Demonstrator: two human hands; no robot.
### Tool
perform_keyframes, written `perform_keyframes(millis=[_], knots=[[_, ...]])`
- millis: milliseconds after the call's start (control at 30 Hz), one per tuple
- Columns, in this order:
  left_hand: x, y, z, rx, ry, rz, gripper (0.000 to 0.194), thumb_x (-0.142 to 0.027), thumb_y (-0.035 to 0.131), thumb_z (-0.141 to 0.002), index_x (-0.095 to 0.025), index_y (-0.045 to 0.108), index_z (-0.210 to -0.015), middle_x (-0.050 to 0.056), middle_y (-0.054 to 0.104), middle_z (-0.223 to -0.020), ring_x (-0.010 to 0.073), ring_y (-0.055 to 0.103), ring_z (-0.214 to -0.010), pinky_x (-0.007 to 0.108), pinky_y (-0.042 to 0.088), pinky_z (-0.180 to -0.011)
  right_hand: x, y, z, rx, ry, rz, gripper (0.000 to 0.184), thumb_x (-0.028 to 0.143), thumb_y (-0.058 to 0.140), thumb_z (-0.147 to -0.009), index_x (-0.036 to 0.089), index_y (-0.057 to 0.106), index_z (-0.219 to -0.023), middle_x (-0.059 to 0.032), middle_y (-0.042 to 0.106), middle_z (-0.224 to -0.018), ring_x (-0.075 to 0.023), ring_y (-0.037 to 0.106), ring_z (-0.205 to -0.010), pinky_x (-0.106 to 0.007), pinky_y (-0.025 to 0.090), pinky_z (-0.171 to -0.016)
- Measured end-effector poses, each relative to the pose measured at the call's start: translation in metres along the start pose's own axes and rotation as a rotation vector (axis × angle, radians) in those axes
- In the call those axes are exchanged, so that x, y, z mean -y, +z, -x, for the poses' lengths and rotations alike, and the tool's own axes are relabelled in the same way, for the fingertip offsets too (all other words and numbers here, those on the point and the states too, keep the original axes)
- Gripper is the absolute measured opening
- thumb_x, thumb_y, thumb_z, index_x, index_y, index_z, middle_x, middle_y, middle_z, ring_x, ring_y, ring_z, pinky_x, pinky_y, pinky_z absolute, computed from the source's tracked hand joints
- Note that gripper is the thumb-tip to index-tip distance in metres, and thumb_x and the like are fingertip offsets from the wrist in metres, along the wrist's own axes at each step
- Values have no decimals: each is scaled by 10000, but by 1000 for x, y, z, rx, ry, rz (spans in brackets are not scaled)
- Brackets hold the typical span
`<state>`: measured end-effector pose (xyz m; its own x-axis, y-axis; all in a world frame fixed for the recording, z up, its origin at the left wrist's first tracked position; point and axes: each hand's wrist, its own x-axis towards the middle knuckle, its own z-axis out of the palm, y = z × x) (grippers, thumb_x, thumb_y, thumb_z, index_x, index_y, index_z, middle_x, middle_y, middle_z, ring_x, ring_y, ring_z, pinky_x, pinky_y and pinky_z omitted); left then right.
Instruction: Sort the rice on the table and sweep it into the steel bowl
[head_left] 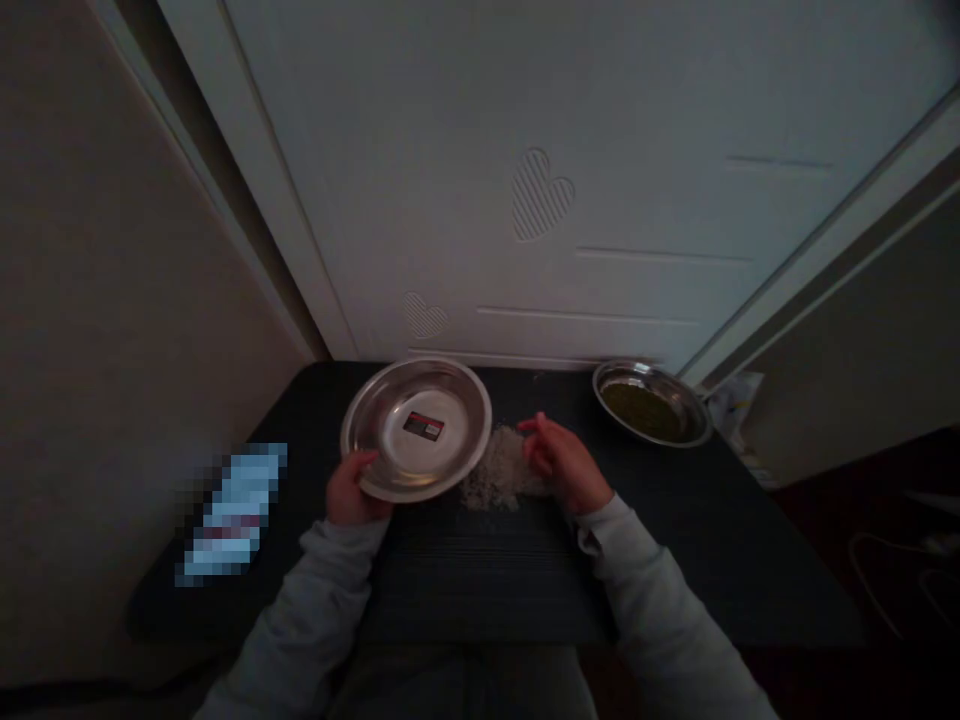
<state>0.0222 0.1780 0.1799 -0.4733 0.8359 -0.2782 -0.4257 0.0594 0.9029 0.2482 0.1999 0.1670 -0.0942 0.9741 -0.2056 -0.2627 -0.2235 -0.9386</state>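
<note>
My left hand grips the near left rim of a shiny steel bowl, thumb on top of the rim. The bowl tilts slightly toward me, and a dark label sticks to its bare inside. Right of the bowl lies a loose pile of whitish grains, perhaps rice, on the dark table. Over the pile's right side is my right hand, index finger stretched out to the left and the other fingers partly bent. I see nothing held in it.
A second steel bowl holding small green bits stands at the table's back right. A blurred-out pale blue packet lies at the left. Behind the table rises a white door panel with hearts. Cables show at the lower right.
</note>
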Motion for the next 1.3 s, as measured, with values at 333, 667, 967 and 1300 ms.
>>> perform_keyframes(millis=[333, 667, 967, 1300], knots=[[-5, -6, -7, 177, -140, 324, 319, -191, 460, -651, -220, 615, -929, 66, 663, -985, 302, 513, -1065, 504, 505, -742, 3, -40, -16, -148, 74, -456, 464, 590, 393, -778, 195, 414, -537, 61, 283, -471, -70, 219, -383, -201, 205, -376], [-4, -10, -9, 216, -188, 321, 327, -204, 440, -641, -230, 600, -925, 70, 651, -1000, 317, 503, -1079, 503, 527, -685, 3, -39, -14, -175, 180, -784, 479, 495, 293, -869, 166, 387, -533, 61, 302, -439, -42, 250, -346, -138, 236, -332], [-3, -9, -6, 299, -174, 393, 377, -205, 460, -644, -178, 598, -993, 97, 683, -958, 301, 570, -984, 446, 537, -653, 10, -38, -14, -296, 215, -688, 362, 285, 319, -902, 152, 500, -618, 11, 442, -511, -47, 366, -407, -119, 277, -330], [-3, -11, -9, 322, -189, 395, 351, -208, 483, -654, -243, 589, -988, 77, 682, -984, 306, 562, -1013, 471, 535, -669, 12, -39, -14, -341, 98, -407, 231, 260, 402, -835, 160, 509, -656, 8, 470, -573, -53, 380, -439, -153, 300, -373]])
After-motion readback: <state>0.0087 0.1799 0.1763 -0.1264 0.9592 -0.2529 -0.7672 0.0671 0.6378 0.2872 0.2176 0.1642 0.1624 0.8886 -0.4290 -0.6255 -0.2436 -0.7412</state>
